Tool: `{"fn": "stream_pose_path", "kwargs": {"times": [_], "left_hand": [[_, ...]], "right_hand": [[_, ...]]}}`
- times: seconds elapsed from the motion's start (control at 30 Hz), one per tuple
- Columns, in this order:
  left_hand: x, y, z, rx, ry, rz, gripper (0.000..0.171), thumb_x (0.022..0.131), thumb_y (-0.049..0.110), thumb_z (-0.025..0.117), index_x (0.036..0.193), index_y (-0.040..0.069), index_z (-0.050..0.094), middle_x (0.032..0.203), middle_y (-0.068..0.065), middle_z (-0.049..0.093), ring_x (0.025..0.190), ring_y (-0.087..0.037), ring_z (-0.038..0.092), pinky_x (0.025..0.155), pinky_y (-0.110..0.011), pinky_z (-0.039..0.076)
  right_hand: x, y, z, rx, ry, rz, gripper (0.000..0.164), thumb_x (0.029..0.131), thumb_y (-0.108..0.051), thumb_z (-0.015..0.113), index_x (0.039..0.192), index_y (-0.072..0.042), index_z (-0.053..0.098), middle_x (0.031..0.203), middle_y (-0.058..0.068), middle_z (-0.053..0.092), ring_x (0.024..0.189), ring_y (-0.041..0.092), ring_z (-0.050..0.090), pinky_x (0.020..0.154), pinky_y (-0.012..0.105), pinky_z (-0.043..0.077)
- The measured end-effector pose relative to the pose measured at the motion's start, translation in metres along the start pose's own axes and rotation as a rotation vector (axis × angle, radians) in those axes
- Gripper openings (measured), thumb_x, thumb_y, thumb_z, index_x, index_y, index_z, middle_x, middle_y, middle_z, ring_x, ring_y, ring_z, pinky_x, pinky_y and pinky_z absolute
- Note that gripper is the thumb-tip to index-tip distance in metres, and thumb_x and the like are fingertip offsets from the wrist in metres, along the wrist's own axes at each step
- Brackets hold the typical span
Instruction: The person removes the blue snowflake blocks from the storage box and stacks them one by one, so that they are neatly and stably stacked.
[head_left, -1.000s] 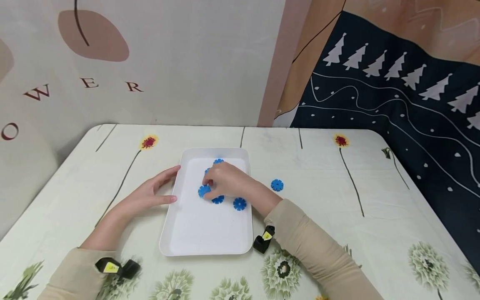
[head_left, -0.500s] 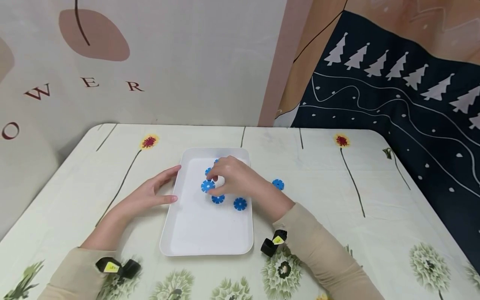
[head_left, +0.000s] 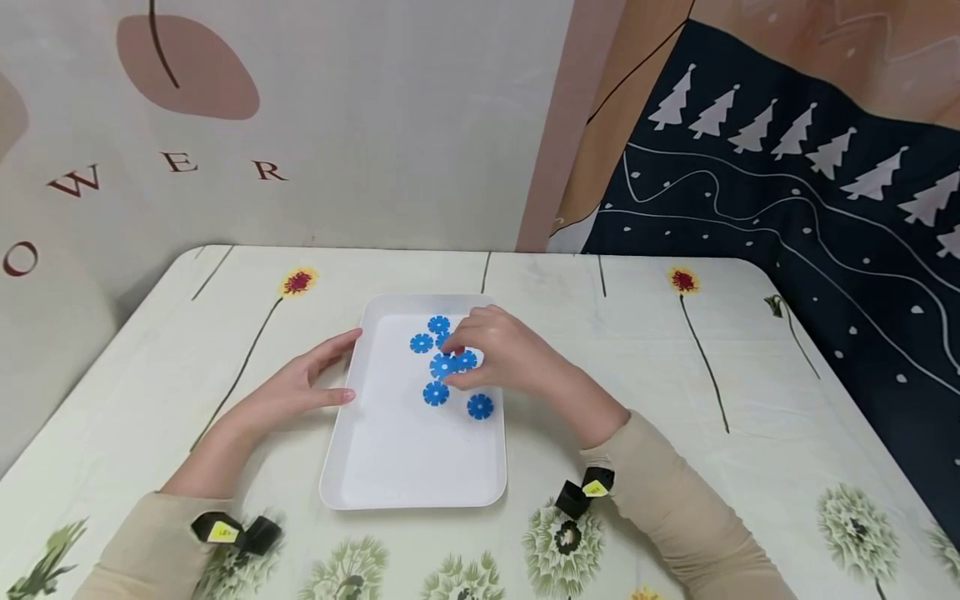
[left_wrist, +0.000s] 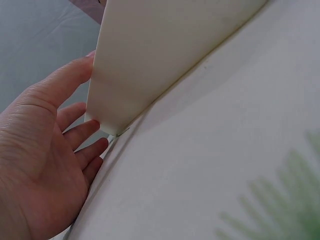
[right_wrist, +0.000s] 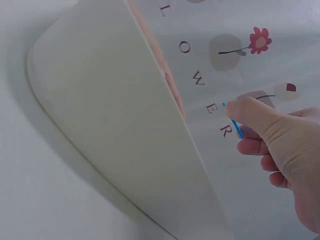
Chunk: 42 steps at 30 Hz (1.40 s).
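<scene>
In the head view, a white rectangular tray (head_left: 405, 458) holds several blue snowflake-shaped plastic discs, such as one blue disc (head_left: 480, 407) near its right wall. My right hand (head_left: 510, 346) is over the tray and pinches a blue disc (head_left: 442, 365) between thumb and fingers. The right wrist view shows this blue disc (right_wrist: 237, 128) edge-on between the fingertips. My left hand (head_left: 303, 383) is at the tray's left wall with its fingers extended. In the left wrist view, that left hand (left_wrist: 50, 155) has its thumb and fingertips at the wall of the tray (left_wrist: 145, 55).
A floral cloth (head_left: 637, 333) covers the table under the tray. Behind it hangs a pale printed backdrop (head_left: 412, 125), with a dark tree-patterned cloth (head_left: 750, 183) at the right. Black wrist cameras (head_left: 585, 492) sit on both sleeves.
My right hand has moved to the right with the pinched disc, uncovering more discs in the tray. The arm now hides the disc lying on the table. The left hand stays put.
</scene>
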<state>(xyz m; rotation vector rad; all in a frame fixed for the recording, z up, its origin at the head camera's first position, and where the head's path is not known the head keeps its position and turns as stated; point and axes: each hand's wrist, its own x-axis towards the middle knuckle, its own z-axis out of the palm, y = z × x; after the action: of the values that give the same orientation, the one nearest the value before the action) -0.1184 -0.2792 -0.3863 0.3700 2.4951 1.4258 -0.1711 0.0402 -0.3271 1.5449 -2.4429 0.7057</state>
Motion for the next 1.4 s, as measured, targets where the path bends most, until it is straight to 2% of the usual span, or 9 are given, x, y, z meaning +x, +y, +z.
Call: {"fn": "stream_pose_path", "kwargs": {"times": [0.37, 0.5, 0.6, 0.67, 0.83, 0.97, 1.03, 1.23, 1.4], "left_hand": [[0.001, 0.0, -0.001, -0.004, -0.005, 0.016, 0.085, 0.083, 0.015, 0.076, 0.151, 0.005, 0.025, 0.154, -0.016, 0.025, 0.14, -0.038, 0.019, 0.108, -0.058, 0.019], [0.0, 0.001, -0.001, -0.001, -0.006, 0.027, 0.084, 0.083, 0.014, 0.075, 0.151, 0.006, 0.026, 0.154, -0.016, 0.025, 0.14, -0.039, 0.02, 0.11, -0.034, 0.026], [0.0, 0.0, -0.001, -0.014, -0.007, 0.033, 0.084, 0.083, 0.013, 0.075, 0.151, 0.005, 0.026, 0.154, -0.016, 0.025, 0.14, -0.039, 0.02, 0.1, -0.012, 0.026], [0.001, -0.001, -0.001, -0.024, -0.009, 0.034, 0.084, 0.083, 0.013, 0.075, 0.151, 0.005, 0.026, 0.154, -0.016, 0.025, 0.14, -0.038, 0.019, 0.096, -0.007, 0.025], [0.001, -0.001, -0.002, -0.01, -0.015, 0.024, 0.084, 0.084, 0.015, 0.075, 0.151, 0.007, 0.026, 0.154, -0.014, 0.025, 0.14, -0.037, 0.02, 0.1, -0.012, 0.026], [0.0, 0.0, -0.002, 0.01, -0.014, 0.018, 0.084, 0.084, 0.016, 0.075, 0.152, 0.008, 0.026, 0.154, -0.015, 0.025, 0.14, -0.037, 0.021, 0.109, -0.041, 0.026], [0.0, 0.0, -0.002, 0.013, -0.013, 0.016, 0.084, 0.084, 0.016, 0.075, 0.152, 0.008, 0.026, 0.154, -0.014, 0.025, 0.14, -0.037, 0.021, 0.109, -0.046, 0.025], [0.001, -0.001, -0.002, -0.01, -0.013, 0.036, 0.083, 0.084, 0.014, 0.075, 0.151, 0.007, 0.026, 0.154, -0.015, 0.025, 0.139, -0.038, 0.021, 0.098, -0.009, 0.025], [0.002, -0.002, -0.002, -0.019, -0.013, 0.052, 0.083, 0.084, 0.012, 0.075, 0.151, 0.005, 0.026, 0.154, -0.016, 0.026, 0.139, -0.039, 0.021, 0.096, -0.006, 0.025]], "right_hand": [[-0.027, 0.012, -0.017, 0.038, 0.134, -0.012, 0.028, 0.073, -0.024, 0.085, 0.092, -0.007, 0.075, 0.08, -0.002, 0.067, 0.079, 0.012, 0.056, 0.078, 0.027, 0.045], [-0.038, 0.018, -0.021, 0.059, 0.16, 0.029, 0.027, 0.072, -0.023, 0.085, 0.092, -0.007, 0.075, 0.08, -0.002, 0.067, 0.08, 0.012, 0.056, 0.079, 0.029, 0.046], [-0.046, 0.022, -0.024, 0.067, 0.174, 0.072, 0.028, 0.071, -0.022, 0.086, 0.092, -0.007, 0.075, 0.08, -0.002, 0.067, 0.08, 0.012, 0.056, 0.077, 0.029, 0.048], [-0.051, 0.024, -0.026, 0.076, 0.182, 0.104, 0.028, 0.071, -0.021, 0.086, 0.092, -0.007, 0.075, 0.08, -0.002, 0.067, 0.079, 0.014, 0.057, 0.074, 0.029, 0.048], [-0.064, 0.03, -0.031, 0.086, 0.182, 0.192, 0.029, 0.069, -0.019, 0.088, 0.092, -0.006, 0.075, 0.08, 0.0, 0.066, 0.079, 0.017, 0.056, 0.07, 0.031, 0.049], [-0.074, 0.035, -0.032, 0.093, 0.169, 0.27, 0.029, 0.068, -0.018, 0.088, 0.091, -0.007, 0.075, 0.08, 0.0, 0.065, 0.079, 0.019, 0.056, 0.07, 0.034, 0.048], [-0.078, 0.038, -0.031, 0.098, 0.154, 0.309, 0.028, 0.068, -0.018, 0.088, 0.091, -0.007, 0.075, 0.08, -0.001, 0.065, 0.079, 0.021, 0.056, 0.069, 0.034, 0.048], [-0.089, 0.043, -0.03, 0.115, 0.107, 0.417, 0.028, 0.069, -0.018, 0.087, 0.092, -0.007, 0.075, 0.08, 0.0, 0.064, 0.078, 0.021, 0.054, 0.068, 0.034, 0.046], [-0.096, 0.05, -0.028, 0.117, 0.072, 0.479, 0.027, 0.071, -0.02, 0.086, 0.092, -0.007, 0.075, 0.08, -0.001, 0.063, 0.077, 0.017, 0.051, 0.066, 0.033, 0.043]]}}
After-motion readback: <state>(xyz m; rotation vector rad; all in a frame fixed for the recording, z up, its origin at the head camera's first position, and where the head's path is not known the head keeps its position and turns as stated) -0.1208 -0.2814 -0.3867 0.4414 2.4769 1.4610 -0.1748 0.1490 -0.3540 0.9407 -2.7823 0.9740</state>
